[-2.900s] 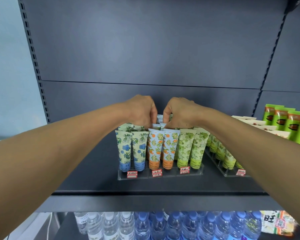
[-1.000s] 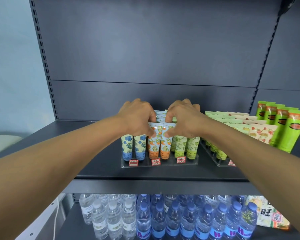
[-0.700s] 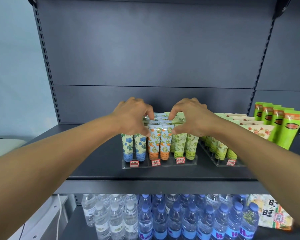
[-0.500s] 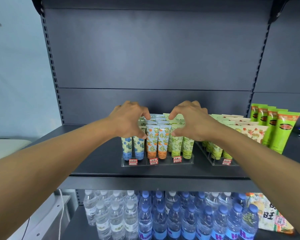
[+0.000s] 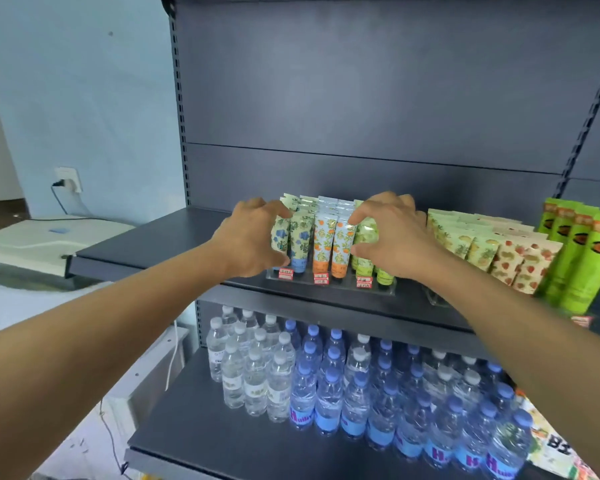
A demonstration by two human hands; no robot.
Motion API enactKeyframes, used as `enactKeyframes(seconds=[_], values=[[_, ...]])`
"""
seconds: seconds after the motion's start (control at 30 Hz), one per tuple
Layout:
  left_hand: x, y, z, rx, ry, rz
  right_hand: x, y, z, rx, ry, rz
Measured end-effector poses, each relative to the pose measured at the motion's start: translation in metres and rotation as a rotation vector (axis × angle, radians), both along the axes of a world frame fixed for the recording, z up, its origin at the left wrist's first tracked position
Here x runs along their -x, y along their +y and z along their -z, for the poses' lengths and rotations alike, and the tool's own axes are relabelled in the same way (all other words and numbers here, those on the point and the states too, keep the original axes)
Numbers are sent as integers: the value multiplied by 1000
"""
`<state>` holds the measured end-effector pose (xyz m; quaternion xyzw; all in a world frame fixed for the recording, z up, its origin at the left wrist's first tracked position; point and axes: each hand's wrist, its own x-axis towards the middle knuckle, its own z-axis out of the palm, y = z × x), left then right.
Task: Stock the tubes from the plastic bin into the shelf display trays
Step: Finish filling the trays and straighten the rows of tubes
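Left hand: the left hand (image 5: 253,239) hovers in front of the blue-flowered tubes (image 5: 293,242), fingers spread and half-curled; its grip looks wide and holds nothing, though whether the fingertips touch the tubes I cannot tell.
Right hand: the right hand (image 5: 388,237) is cupped in front of the green-leaf tubes (image 5: 366,247), thumb below and fingers above; its grip is wide too, with no tube clasped.
Where the tubes are: they stand packed in rows in the clear display tray (image 5: 329,284) on the dark shelf (image 5: 160,244), with the orange-print tubes (image 5: 331,244) in the middle lanes between the two hands.
Bin: the plastic bin is not in view.
Axis: each tube's long axis is close to vertical, with a slight tilt.
Pointing: coloured cap ends sit down in the tray; flat crimped ends point up.
Risk, toppling: a finger catching a crimped top would likely tip a front tube forward over the low tray lip, and its neighbours could follow, since they lean on each other.
Risk, tray shift: a sideways squeeze from both hands could slide the tray toward the shelf edge or against the second tray (image 5: 437,296) just beside it.
Risk, labels: the red price tags (image 5: 321,278) on the front lip could be knocked off by a thumb.
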<state>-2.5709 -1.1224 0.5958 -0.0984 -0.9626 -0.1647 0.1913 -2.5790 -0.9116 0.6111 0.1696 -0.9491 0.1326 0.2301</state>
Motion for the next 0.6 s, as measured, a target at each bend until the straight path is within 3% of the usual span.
enactKeyframes(seconds=[0.2, 0.37, 0.6], values=[[7, -9, 16, -150, -5, -8, -8, 1, 8, -1, 50, 42], [19, -23, 29, -296, -56, -40, -6, 1, 20, 130, 24, 48], [31, -26, 57, -372, -166, -8, -6, 13, 57, 429, 30, 246]])
